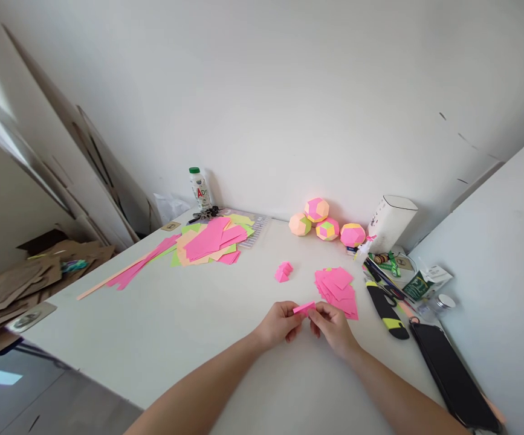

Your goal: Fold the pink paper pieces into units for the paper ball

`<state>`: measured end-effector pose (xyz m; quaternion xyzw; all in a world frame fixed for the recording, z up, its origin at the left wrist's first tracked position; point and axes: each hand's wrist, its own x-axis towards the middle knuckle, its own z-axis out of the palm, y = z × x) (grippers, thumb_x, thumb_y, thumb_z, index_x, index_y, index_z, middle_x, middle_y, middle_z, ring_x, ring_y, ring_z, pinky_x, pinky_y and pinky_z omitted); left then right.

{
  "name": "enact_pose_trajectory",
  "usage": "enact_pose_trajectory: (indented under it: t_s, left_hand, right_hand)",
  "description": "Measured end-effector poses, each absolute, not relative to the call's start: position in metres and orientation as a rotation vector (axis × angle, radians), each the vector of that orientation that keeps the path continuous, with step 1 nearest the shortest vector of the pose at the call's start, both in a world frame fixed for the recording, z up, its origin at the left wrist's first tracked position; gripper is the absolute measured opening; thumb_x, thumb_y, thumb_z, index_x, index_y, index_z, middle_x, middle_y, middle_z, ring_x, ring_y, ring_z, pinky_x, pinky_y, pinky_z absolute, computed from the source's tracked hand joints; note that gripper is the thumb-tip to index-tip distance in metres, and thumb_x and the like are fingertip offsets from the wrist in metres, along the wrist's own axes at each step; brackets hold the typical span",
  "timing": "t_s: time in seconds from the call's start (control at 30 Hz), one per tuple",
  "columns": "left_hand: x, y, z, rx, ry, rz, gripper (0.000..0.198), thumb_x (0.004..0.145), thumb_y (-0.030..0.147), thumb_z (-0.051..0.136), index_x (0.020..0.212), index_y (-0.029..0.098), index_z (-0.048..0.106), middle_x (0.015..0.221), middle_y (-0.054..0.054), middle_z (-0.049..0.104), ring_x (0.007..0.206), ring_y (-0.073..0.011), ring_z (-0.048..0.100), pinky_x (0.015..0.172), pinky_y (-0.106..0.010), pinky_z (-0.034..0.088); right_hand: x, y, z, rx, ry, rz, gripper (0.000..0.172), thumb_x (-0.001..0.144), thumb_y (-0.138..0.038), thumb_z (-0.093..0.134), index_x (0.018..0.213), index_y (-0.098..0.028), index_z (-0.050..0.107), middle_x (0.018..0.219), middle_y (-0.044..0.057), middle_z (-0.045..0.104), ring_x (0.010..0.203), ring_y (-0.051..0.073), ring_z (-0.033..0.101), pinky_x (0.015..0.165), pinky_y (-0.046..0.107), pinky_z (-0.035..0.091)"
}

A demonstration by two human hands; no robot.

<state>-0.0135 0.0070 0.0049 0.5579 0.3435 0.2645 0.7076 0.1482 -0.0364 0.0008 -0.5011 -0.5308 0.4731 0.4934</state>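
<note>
My left hand point(280, 324) and my right hand point(332, 326) meet low over the white table point(162, 326). Both pinch one small folded pink paper piece point(304, 309) between their fingertips. Just beyond my right hand lies a loose pile of pink paper squares point(338, 290). A small folded pink paper unit point(283, 271) sits on the table farther back, apart from both hands.
Several pink, orange and green paper balls point(327, 225) rest by the wall next to a white container point(391, 222). Sheets of coloured paper point(211, 241) and a bottle point(199, 188) lie at the back left. A cutter point(387, 311), pens and a black phone point(454, 377) sit at the right. Cardboard point(12, 290) is stacked left.
</note>
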Motion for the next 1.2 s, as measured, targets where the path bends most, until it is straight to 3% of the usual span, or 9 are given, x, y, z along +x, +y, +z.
enact_pose_trajectory:
  t_s: [0.5, 0.87, 1.2]
  left_hand:
    - [-0.011, 0.001, 0.011, 1.368, 0.863, 0.581, 0.022, 0.075, 0.034, 0.054, 0.065, 0.019, 0.042, 0.042, 0.007, 0.048, 0.037, -0.0079, 0.042, 0.038, -0.019, 0.03]
    - [-0.011, 0.003, 0.008, 1.313, 0.8, 0.583, 0.007, 0.065, 0.016, 0.052, 0.066, 0.018, 0.045, 0.041, 0.007, 0.049, 0.036, -0.0079, 0.042, 0.035, -0.018, 0.027]
    - [-0.014, 0.011, 0.006, 1.211, 0.727, 0.628, 0.009, 0.066, 0.023, 0.054, 0.064, 0.017, 0.048, 0.039, 0.008, 0.043, 0.034, -0.0079, 0.041, 0.037, -0.021, 0.032]
  right_hand:
    - [0.147, -0.035, -0.004, -1.196, -1.284, 1.176, 0.03, 0.082, -0.038, 0.059, 0.06, -0.017, 0.052, 0.044, -0.004, 0.052, 0.039, 0.01, 0.045, 0.04, 0.021, 0.036]
    - [0.148, -0.034, -0.005, -1.201, -1.349, 1.24, 0.005, 0.074, -0.018, 0.057, 0.07, -0.016, 0.059, 0.045, -0.005, 0.053, 0.04, 0.011, 0.049, 0.038, 0.021, 0.039]
    - [0.156, -0.025, -0.011, -1.101, -1.129, 1.413, 0.009, 0.072, -0.019, 0.052, 0.062, -0.017, 0.052, 0.046, -0.003, 0.056, 0.037, 0.011, 0.05, 0.033, 0.02, 0.039]
